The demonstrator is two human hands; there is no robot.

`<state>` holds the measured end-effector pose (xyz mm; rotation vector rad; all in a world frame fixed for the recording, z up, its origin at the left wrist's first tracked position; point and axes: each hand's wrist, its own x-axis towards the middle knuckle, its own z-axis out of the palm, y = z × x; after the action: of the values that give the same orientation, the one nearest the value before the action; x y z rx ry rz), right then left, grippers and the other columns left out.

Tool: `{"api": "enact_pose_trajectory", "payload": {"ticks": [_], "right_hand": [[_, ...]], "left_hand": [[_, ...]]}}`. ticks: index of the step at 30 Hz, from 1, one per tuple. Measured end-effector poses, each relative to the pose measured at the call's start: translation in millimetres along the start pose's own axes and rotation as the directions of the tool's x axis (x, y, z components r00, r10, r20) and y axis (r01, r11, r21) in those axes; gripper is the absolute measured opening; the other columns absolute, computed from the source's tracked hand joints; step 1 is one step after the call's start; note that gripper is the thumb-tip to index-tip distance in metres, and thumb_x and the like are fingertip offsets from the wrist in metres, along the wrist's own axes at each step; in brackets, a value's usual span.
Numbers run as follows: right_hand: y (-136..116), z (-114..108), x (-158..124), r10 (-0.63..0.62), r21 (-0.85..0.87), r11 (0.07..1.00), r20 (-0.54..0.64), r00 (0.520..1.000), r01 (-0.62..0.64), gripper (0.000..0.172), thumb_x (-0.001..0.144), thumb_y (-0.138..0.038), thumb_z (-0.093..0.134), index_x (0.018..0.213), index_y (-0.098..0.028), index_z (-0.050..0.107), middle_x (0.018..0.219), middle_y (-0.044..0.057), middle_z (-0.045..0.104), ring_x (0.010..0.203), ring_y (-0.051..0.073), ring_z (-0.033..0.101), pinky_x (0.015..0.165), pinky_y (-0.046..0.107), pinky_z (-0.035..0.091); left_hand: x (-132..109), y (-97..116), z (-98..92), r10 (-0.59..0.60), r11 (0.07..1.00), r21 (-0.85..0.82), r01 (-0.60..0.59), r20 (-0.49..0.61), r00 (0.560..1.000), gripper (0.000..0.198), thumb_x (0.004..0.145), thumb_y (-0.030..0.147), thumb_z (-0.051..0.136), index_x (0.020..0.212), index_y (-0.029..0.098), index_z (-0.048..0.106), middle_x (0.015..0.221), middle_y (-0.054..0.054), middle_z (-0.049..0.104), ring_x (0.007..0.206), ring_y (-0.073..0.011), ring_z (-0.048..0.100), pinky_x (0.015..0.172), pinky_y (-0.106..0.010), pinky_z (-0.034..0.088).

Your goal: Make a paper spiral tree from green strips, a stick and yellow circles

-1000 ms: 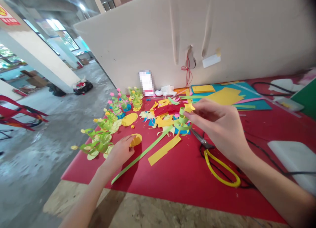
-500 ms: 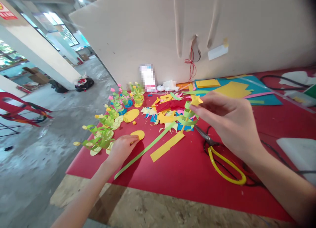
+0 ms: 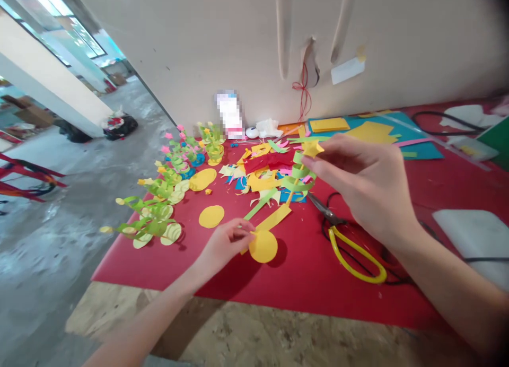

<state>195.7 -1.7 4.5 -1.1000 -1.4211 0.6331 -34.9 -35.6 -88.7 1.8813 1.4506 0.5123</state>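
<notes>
Red sheeting [image 3: 302, 282] covers the worktable, with coloured paper scraps strewn at frame centre. Low in the middle, the left hand [image 3: 225, 245] pinches a yellow paper circle [image 3: 263, 246] by its edge. Right of centre, the right hand [image 3: 366, 186] has its fingertips clamped on a yellow star [image 3: 312, 148] topping a green paper spiral [image 3: 298, 178]. Yellow-handled scissors [image 3: 324, 212] lie below that hand.

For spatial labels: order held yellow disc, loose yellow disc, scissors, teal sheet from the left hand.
1. Held yellow disc, in the left hand's fingertips.
2. Loose yellow disc, just behind.
3. Scissors, to the right.
4. Teal sheet, far right back.
</notes>
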Motion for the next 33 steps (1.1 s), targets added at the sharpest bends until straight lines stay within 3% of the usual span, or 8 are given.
{"api": "enact_pose_trajectory", "payload": {"ticks": [4, 8, 12, 16, 19, 24, 29, 33], "right_hand": [[0.3, 1.4, 0.6, 0.020, 0.035, 0.999, -0.010, 1.000, -0.019, 0.006, 0.066, -0.021, 0.067, 0.068, -0.018, 0.062, 0.063, -0.002, 0.057, 0.056, 0.009, 0.050, 0.050, 0.024, 0.041], [1.5, 2.1, 0.9, 0.005, 0.034, 0.999, 0.005, 1.000, -0.005, 0.005, 0.067, -0.020, 0.066, 0.069, -0.017, 0.062, 0.064, -0.002, 0.057, 0.057, 0.008, 0.050, 0.051, 0.023, 0.041], [1.1, 2.6, 0.7, 0.030, 0.041, 0.999, 0.012, 0.999, -0.030, 0.005, 0.066, -0.019, 0.066, 0.067, -0.019, 0.061, 0.061, -0.003, 0.055, 0.056, 0.008, 0.049, 0.051, 0.024, 0.040], [0.7, 4.5, 0.0, 0.094, 0.041, 0.994, 0.127, 0.987, -0.100, 0.008, 0.066, -0.020, 0.066, 0.063, -0.019, 0.059, 0.061, -0.002, 0.053, 0.057, 0.010, 0.047, 0.050, 0.025, 0.038], [3.6, 7.6, -1.4, 0.116, 0.053, 0.990, 0.239, 0.964, -0.133, 0.010, 0.067, -0.026, 0.066, 0.065, -0.020, 0.059, 0.064, 0.000, 0.053, 0.060, 0.012, 0.047, 0.050, 0.026, 0.038], [10.7, 14.7, -4.3, 0.113, 0.030, 0.991, 0.299, 0.948, -0.127, 0.008, 0.069, -0.026, 0.064, 0.068, -0.020, 0.059, 0.069, 0.001, 0.056, 0.063, 0.013, 0.048, 0.053, 0.027, 0.040], [14.0, 19.5, -7.5, 0.129, 0.051, 0.987, 0.309, 0.942, -0.151, 0.009, 0.068, -0.026, 0.065, 0.069, -0.019, 0.060, 0.067, -0.001, 0.053, 0.059, 0.010, 0.046, 0.051, 0.025, 0.038], [13.2, 22.0, -10.6, 0.112, 0.041, 0.990, 0.342, 0.933, -0.134, 0.004, 0.069, -0.020, 0.063, 0.069, -0.018, 0.059, 0.067, -0.001, 0.052, 0.060, 0.010, 0.046, 0.053, 0.024, 0.038]], "left_hand": [[3.0, 3.3, 19.2, 0.118, 0.990, 0.076, -0.121, 0.043, 0.992, 0.015, 0.080, 0.029, 0.053, 0.092, 0.020, 0.055, 0.086, -0.003, 0.066, 0.077, -0.0158, 0.062, 0.065, -0.025, 0.049], [3.9, 2.9, 16.3, 0.255, 0.943, 0.195, -0.269, 0.094, 0.962, 0.019, 0.084, 0.023, 0.047, 0.100, 0.021, 0.056, 0.101, -0.005, 0.062, 0.097, -0.0198, 0.053, 0.089, -0.037, 0.040], [-0.9, -2.8, 12.0, 0.308, 0.907, 0.266, -0.327, 0.111, 0.945, 0.031, 0.085, 0.014, 0.039, 0.113, 0.021, 0.051, 0.108, -0.006, 0.059, 0.101, -0.0204, 0.048, 0.091, -0.039, 0.036], [-1.7, -9.3, 9.0, 0.319, 0.908, 0.284, -0.307, 0.004, 0.948, 0.032, 0.084, 0.013, 0.040, 0.114, 0.019, 0.051, 0.107, -0.008, 0.058, 0.101, -0.0223, 0.046, 0.090, -0.042, 0.034], [2.2, -3.0, 4.0, 0.321, 0.928, 0.235, -0.289, -0.109, 0.941, 0.022, 0.083, 0.016, 0.045, 0.100, 0.021, 0.058, 0.098, -0.007, 0.059, 0.093, -0.0214, 0.049, 0.084, -0.039, 0.036], [11.7, 26.3, -4.6, 0.268, 0.962, 0.026, -0.271, -0.271, 0.925, 0.008, 0.081, 0.024, 0.054, 0.080, 0.020, 0.060, 0.080, -0.003, 0.055, 0.079, -0.0155, 0.052, 0.071, -0.028, 0.042], [20.1, 44.0, -6.8, 0.226, 0.948, -0.147, -0.283, -0.317, 0.921, 0.006, 0.077, 0.025, 0.060, 0.083, 0.021, 0.060, 0.084, -0.002, 0.055, 0.082, -0.0150, 0.052, 0.075, -0.027, 0.042], [23.4, 47.7, -6.3, 0.206, 0.914, -0.286, -0.289, -0.287, 0.936, 0.012, 0.074, 0.022, 0.064, 0.086, 0.022, 0.060, 0.084, -0.001, 0.053, 0.084, -0.0144, 0.049, 0.077, -0.027, 0.039]]}}
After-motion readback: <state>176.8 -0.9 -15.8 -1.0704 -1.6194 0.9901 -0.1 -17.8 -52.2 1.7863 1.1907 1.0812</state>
